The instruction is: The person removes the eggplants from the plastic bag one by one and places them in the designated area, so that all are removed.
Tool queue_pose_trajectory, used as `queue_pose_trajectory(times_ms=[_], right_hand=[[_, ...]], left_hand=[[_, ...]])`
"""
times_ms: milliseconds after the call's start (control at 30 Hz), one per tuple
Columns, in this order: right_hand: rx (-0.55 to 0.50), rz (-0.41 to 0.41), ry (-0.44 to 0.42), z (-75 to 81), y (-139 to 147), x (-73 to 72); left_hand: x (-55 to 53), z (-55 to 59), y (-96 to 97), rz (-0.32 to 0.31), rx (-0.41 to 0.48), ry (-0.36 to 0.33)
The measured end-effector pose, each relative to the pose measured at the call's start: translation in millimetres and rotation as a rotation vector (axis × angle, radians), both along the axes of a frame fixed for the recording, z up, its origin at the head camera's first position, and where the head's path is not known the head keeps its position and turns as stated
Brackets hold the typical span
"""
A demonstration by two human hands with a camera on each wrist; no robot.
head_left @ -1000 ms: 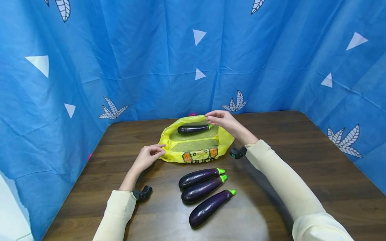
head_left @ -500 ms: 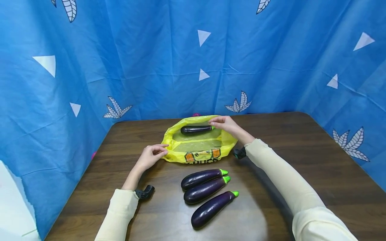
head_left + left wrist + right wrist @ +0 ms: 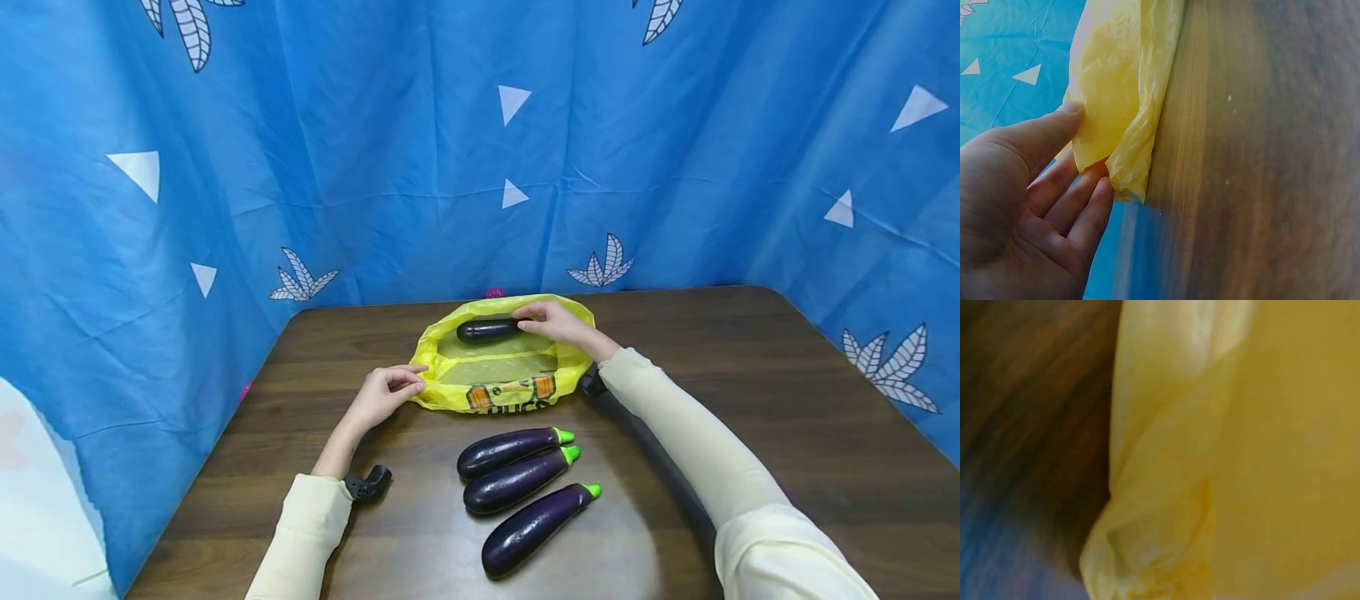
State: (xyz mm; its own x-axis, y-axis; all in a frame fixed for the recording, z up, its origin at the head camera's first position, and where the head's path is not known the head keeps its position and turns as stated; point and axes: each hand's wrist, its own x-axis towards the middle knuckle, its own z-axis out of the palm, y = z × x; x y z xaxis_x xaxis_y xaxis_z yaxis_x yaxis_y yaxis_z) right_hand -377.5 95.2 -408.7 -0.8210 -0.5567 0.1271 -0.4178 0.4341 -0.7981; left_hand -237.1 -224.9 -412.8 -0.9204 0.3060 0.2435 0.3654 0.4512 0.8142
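A yellow plastic bag [image 3: 450,398] lies with its mouth spread toward me. Inside it, near the back, rests a dark purple eggplant [image 3: 483,331]. My left hand [image 3: 378,398] pinches the bag's left rim; in the left wrist view its thumb and fingers are on the thin plastic [image 3: 1110,81]. Reaching into the mouth, my right hand [image 3: 558,323] holds the eggplant's stem end between thumb and fingers, hiding the green cap. The right wrist view is filled mostly by the bag [image 3: 1297,456], and no hand shows there.
Three more eggplants with green stems lie before the bag: a back one [image 3: 506,450], a middle one [image 3: 517,483] beside it, and a front one [image 3: 532,533] slightly apart. A blue patterned curtain [image 3: 420,150] hangs behind the wooden table [image 3: 750,400].
My right hand has come from the bag's back rim down into the mouth, onto the eggplant's stem end. The left hand keeps its place on the left rim. The head view has shifted slightly.
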Motion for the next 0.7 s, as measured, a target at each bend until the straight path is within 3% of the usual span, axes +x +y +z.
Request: queue_pose_trajectory(times_ms=[233,533,700], right_hand=[[0.039,-0.001,0.009,-5.6,-0.9,-2.4],[-0.059,-0.111,-0.039,-8.7,1.2,-1.0],[-0.044,-0.107,-0.031,-8.3,0.5,1.4]], left_hand=[[2.3,-0.8,0.2,0.002,-0.006,-0.023],[3.3,1.3,0.6,-0.006,-0.007,-0.007],[4.8,2.5,-0.9,-0.002,-0.009,-0.006]])
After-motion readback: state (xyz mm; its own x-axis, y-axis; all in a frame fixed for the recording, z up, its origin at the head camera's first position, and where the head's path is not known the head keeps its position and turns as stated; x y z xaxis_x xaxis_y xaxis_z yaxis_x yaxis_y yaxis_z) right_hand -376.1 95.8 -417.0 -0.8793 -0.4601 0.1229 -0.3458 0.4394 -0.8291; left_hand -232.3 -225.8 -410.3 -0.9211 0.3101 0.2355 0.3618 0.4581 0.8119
